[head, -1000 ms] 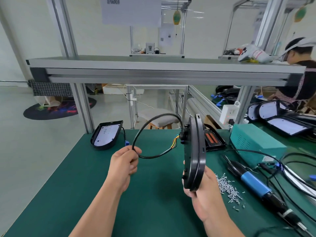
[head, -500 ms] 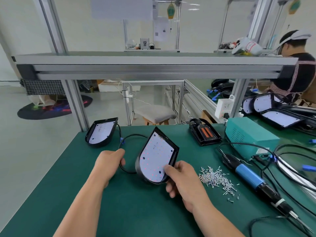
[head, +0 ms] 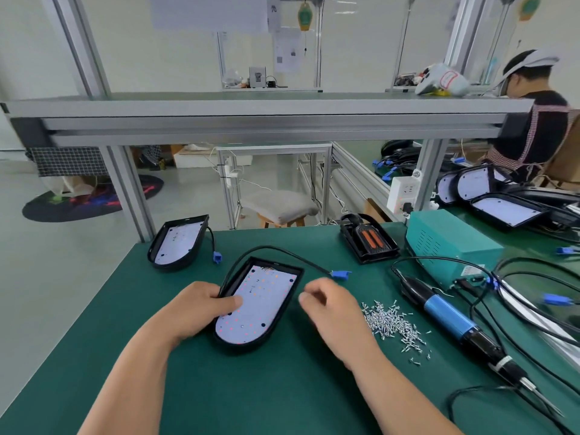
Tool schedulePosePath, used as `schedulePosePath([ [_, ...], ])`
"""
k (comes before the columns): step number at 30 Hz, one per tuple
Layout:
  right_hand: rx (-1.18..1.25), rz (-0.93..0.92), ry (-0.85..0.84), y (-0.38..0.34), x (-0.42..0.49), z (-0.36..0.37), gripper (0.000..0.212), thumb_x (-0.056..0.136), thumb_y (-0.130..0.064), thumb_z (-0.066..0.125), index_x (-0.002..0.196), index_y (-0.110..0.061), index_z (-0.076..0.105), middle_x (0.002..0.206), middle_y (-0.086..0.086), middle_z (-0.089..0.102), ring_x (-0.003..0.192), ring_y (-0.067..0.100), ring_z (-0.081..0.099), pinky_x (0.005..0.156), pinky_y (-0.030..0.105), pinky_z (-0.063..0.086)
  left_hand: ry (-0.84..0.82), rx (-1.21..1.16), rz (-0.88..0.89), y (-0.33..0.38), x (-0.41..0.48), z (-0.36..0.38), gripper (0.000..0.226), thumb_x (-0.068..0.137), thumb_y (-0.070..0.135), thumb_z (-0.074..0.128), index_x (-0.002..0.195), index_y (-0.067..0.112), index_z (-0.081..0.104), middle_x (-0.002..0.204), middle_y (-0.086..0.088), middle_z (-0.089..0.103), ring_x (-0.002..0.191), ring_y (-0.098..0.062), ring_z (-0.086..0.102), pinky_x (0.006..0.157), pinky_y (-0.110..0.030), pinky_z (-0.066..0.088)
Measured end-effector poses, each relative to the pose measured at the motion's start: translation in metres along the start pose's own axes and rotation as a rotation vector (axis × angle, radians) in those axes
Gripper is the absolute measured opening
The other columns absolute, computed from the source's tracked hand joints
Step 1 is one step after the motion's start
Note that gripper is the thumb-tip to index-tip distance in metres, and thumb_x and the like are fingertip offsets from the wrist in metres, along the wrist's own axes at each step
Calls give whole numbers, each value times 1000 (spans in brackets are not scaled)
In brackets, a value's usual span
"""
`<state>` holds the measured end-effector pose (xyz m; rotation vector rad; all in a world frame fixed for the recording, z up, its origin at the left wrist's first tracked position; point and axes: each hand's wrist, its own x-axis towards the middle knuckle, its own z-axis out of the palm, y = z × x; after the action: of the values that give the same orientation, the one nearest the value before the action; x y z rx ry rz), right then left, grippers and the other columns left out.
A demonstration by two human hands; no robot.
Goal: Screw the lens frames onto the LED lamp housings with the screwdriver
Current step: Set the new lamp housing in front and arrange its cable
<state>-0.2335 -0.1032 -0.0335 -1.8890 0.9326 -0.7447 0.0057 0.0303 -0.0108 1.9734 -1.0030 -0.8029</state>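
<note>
A black LED lamp housing lies face up on the green bench, its white LED board showing. My left hand grips its left rim, thumb on the board. My right hand hovers just right of the housing, fingers loosely curled, holding nothing. The housing's black cable ends in a blue plug. A pile of small silver screws lies to the right. Beyond it the blue-and-black electric screwdriver rests on the bench.
A second housing leans at the bench's back left corner. A black tray with orange parts and a teal power box stand at the back right. More housings and cables crowd the right, where another person works.
The housing, held upright a second ago, has been turned and laid flat, face up. My right hand has let go of it. My left hand moved from the cable to the housing's rim.
</note>
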Motion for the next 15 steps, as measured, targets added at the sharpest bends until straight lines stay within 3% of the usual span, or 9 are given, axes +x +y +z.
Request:
schedulePosePath([
  [2, -344, -145, 162, 7, 11, -12, 21, 101, -27, 65, 122, -25, 69, 130, -8, 63, 125, 14, 51, 105, 36, 42, -74, 3, -12, -1, -6, -9, 35, 81, 43, 86, 61, 21, 68, 63, 7, 59, 57, -11, 50, 62, -27, 35],
  [5, -674, -89, 65, 16, 20, -18, 40, 107, -34, 56, 147, -31, 54, 167, 8, 31, 158, 33, 17, 124, 47, 20, -145, 3, -25, -2, -13, -21, 33, 69, 47, 87, 70, 18, 74, 71, 4, 66, 64, -13, 58, 65, -28, 41],
  [8, -849, -95, -28, 23, 19, -14, 43, 109, -38, 46, 152, -36, 46, 171, 13, 21, 160, 41, 12, 125, 52, 16, -180, 33, -3, -2, -16, -27, 24, 77, 40, 92, 69, 23, 77, 70, 8, 68, 63, -7, 61, 63, -22, 45],
  [12, -890, -78, -63, 20, 18, -18, 41, 109, -41, 42, 148, -33, 52, 150, -1, 50, 147, 30, 36, 114, 48, 28, -206, 47, 20, -3, -16, -31, 17, 83, 30, 88, 68, 26, 79, 67, 13, 68, 59, -1, 61, 56, -11, 44],
  [15, -878, -124, -61, 14, 18, -22, 36, 109, -30, 49, 143, -27, 58, 142, -2, 58, 132, 27, 48, 107, 42, 36, -212, 59, 21, -1, -15, -27, 14, 83, 28, 88, 75, 20, 81, 69, 11, 68, 61, -2, 61, 55, -11, 44],
])
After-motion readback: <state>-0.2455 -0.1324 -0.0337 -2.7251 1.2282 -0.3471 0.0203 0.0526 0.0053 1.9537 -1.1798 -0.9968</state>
